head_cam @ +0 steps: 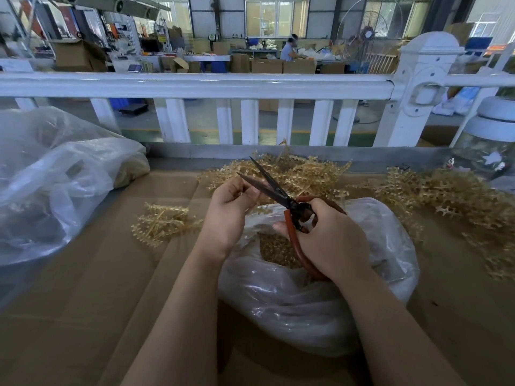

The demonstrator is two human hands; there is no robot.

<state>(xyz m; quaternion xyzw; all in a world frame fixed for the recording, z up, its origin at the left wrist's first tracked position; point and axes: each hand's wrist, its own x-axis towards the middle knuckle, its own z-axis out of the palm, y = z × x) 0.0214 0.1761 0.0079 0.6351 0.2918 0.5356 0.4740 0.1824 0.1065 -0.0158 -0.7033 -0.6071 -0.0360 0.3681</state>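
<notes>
My right hand [331, 240] grips the red-orange handles of a pair of scissors [289, 207]; the dark blades stand apart and point up and left. My left hand [231, 210] pinches a small piece of tan plastic sprue just left of the blades. Both hands hover over a clear plastic bag [306, 302] with small tan cut pieces inside. Tan branched plastic sprues lie in a heap [301, 171] behind the hands, in a small cluster [161, 221] to the left, and in a big pile [459, 201] to the right.
Cardboard [97, 288] covers the work table. Large filled clear bags [55, 176] sit at the left. A white railing [195, 84] runs across behind the table. A glass jar with a white lid [490, 140] stands at the far right. A person works at a distant bench.
</notes>
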